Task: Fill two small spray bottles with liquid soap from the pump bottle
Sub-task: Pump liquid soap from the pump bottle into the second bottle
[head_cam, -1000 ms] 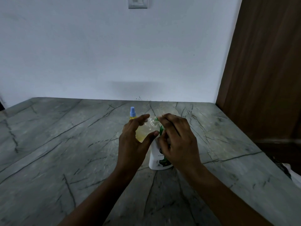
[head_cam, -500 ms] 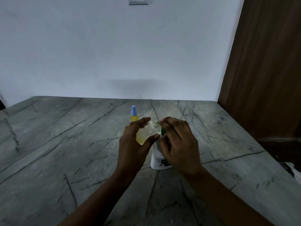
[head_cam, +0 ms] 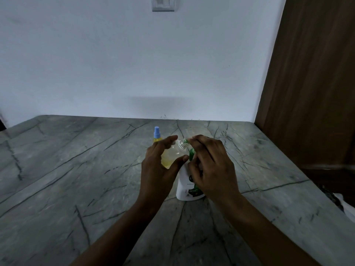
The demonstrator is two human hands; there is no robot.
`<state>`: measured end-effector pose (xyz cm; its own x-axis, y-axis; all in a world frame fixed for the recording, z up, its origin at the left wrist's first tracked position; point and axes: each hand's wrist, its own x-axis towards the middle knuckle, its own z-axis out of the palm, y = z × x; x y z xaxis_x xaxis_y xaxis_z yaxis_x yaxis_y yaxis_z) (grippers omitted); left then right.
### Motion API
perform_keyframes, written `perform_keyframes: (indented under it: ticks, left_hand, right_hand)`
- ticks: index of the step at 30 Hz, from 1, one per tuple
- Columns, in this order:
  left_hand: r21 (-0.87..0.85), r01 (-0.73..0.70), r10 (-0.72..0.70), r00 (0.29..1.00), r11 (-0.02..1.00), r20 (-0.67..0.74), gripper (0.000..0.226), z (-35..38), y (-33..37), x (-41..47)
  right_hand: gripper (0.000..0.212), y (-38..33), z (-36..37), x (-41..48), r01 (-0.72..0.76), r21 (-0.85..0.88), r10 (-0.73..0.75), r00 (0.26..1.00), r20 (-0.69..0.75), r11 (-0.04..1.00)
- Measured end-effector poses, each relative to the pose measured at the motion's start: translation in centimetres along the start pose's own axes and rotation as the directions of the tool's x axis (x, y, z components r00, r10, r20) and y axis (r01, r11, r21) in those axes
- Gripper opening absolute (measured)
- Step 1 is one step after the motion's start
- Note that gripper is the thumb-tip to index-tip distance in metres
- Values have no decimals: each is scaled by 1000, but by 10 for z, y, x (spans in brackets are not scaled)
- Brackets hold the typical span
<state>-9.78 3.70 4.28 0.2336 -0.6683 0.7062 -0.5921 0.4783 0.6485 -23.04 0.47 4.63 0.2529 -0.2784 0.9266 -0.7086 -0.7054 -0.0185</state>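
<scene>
Spray bottle (head_cam: 171, 156), uncapped and tilted, sits gripped in your left hand (head_cam: 156, 170); your right hand (head_cam: 213, 169) clasps the pump bottle (head_cam: 184, 188) on top.

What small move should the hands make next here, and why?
Probably the right hand should press the pump head down. The left hand holds the open spray bottle tilted, with its neck at the green nozzle, and it looks only partly filled with yellow soap. The capped spray bottle behind already holds yellow liquid, so it seems done.
</scene>
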Motion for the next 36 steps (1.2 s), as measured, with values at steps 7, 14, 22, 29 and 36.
perform_keyframes:
  ticks: [7,14,22,29,36]
  left_hand:
    - [7,-5,5,1000,1000,5,51,-1,0,0]
    - [21,-13,13,1000,1000,20,50,-2,-6,-2]
    - [9,32,-33,999,999,34,51,-1,-10,-5]
    - [7,1,-1,1000,1000,12,50,-1,-6,-3]
    - [15,-26,25,1000,1000,19,49,0,-2,0]
  right_hand:
    - [35,0,2,-1,0,13,0,1000,-21,1000]
    - [33,1,8,-8,28,16,-27,998,-49,999]
    - [31,1,13,-12,19,26,-17,998,-57,999]
    - [34,2,4,-5,29,17,-28,1000,-9,999]
    - [39,5,0,-5,42,32,-41,999,-20,999]
